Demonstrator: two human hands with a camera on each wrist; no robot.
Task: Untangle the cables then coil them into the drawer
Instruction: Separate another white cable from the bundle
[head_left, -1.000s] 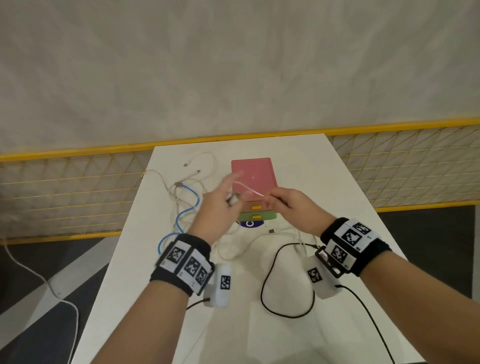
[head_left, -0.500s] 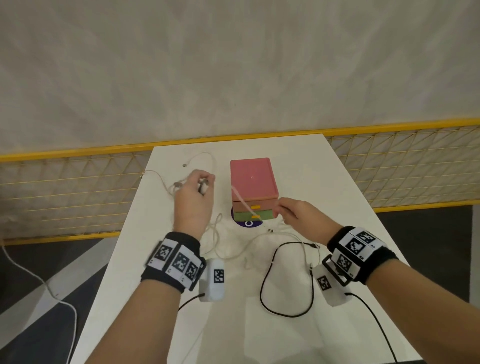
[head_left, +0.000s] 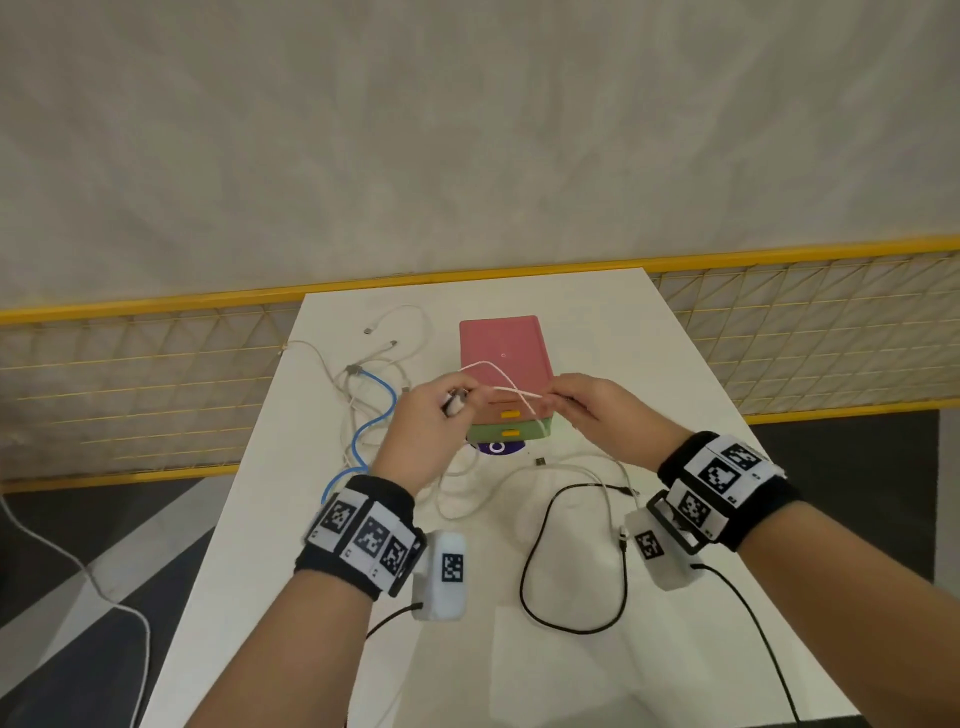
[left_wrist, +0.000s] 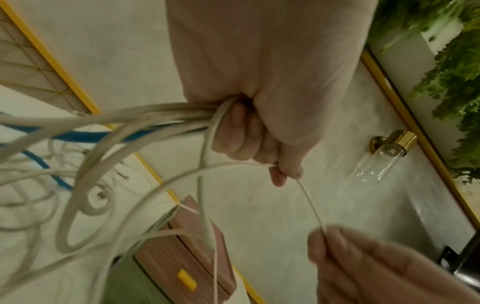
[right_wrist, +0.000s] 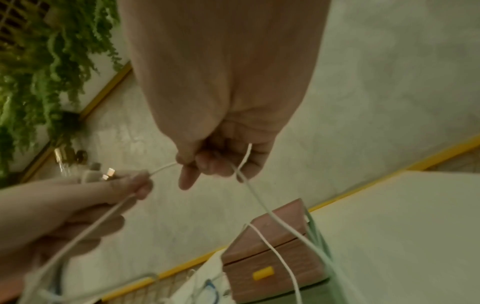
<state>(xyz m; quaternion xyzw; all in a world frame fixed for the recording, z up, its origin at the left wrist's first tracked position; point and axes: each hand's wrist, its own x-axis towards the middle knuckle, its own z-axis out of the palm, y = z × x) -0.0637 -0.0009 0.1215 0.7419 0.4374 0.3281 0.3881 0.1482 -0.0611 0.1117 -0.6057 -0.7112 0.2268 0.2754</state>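
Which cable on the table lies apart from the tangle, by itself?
The black cable, a single open loop on the near right of the table; the blue cable winds through the white ones at left.

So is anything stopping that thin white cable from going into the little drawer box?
Yes: both drawers of the pink and green drawer box look closed, and the thin white cable, pinched by the left hand and right hand, still trails into the tangle.

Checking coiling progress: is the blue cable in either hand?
No: the blue cable lies on the table; both hands pinch a white cable.
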